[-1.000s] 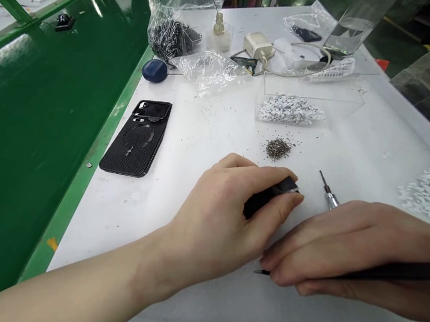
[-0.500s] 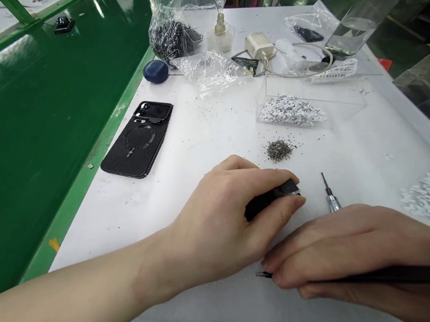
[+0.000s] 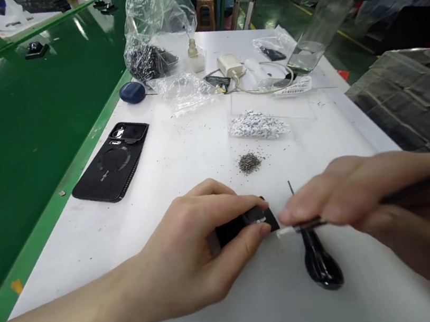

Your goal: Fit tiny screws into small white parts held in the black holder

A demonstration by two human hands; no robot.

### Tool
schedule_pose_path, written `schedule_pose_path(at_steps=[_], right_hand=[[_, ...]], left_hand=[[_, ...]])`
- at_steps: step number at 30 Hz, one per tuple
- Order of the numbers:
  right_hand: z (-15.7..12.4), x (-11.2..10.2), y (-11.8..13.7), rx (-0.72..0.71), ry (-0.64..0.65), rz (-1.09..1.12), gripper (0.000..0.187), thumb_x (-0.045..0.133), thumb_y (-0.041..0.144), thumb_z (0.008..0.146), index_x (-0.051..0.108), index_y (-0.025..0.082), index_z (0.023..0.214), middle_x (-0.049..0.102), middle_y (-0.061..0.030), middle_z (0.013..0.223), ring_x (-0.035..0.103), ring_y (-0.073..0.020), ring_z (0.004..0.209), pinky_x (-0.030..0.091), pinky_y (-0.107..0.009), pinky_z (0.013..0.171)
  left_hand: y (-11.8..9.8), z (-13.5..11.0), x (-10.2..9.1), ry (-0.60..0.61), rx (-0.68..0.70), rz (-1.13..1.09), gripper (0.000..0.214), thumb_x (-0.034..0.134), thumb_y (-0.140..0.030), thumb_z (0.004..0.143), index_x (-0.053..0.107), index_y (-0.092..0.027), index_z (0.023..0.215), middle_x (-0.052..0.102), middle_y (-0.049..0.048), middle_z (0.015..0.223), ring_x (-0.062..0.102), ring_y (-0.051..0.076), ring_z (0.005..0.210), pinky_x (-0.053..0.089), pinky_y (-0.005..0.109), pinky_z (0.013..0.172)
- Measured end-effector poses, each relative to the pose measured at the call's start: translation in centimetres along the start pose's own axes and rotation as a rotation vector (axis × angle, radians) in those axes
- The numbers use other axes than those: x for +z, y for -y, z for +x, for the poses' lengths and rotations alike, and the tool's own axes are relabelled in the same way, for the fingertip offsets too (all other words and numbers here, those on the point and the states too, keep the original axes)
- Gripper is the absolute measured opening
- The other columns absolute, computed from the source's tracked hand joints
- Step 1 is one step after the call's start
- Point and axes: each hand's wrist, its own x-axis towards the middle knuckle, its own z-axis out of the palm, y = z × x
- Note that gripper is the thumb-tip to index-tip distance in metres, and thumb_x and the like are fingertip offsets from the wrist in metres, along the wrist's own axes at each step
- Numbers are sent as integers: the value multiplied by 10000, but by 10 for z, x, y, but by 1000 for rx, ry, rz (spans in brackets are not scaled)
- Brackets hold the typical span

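Observation:
My left hand (image 3: 195, 249) is closed, pinching a small black plastic part (image 3: 271, 219) between thumb and fingers; much of the part is hidden in the palm. My right hand (image 3: 364, 198), blurred by motion, grips black tweezers (image 3: 426, 185). At their tips, close to the black part's right edge, shows a small white piece (image 3: 287, 232), too blurred to make out its shape. Below my right hand a screwdriver (image 3: 321, 266) with a shiny black bulbous handle lies on the table, its thin shaft pointing away from me.
Beyond my hands lie a heap of tiny metal pieces (image 3: 249, 163) and a clear tray of small white pieces (image 3: 258, 125). A black phone case (image 3: 98, 169) is at left. Farther back are plastic bags (image 3: 185, 90), a white charger (image 3: 230, 66) and a tall clear bottle (image 3: 323, 23). A green conveyor (image 3: 37, 148) runs alongside.
My right hand has lifted and swung right with the tweezers, uncovering the screwdriver's handle. A white piece now shows at the tweezer tips. The view has shifted; my left hand keeps its pinch.

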Motion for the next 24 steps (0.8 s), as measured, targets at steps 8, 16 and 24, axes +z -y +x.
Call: schedule_pose_path(at_steps=[8,16,24], right_hand=[[5,-6,-3,-12,82,66,125,725,219,1080,804,276,1159,852,-46,1083,828,-217,1038,676,-340,936],[2,-6,-5,-15,129,70,183,750,157,1050,821,260,1184,863,-48,1125,835,-213,1091,675,-304,955],[6,-7,-1,-18,146,21,148,758,183,1052,823,268,1155,872,-35,1111,837,-204,1082,678,-287,948]], left_hand=[[-5,1,0,147,63,10,203,671,-68,1010,787,-173,1141,833,48,942,738,183,875,639,277,859],[-7,4,-1,124,78,-13,244,673,-51,1003,809,-174,1163,834,27,905,737,168,845,630,255,834],[-7,4,-1,133,69,-19,252,684,-51,1002,817,-188,1166,842,20,921,736,166,839,630,254,834]])
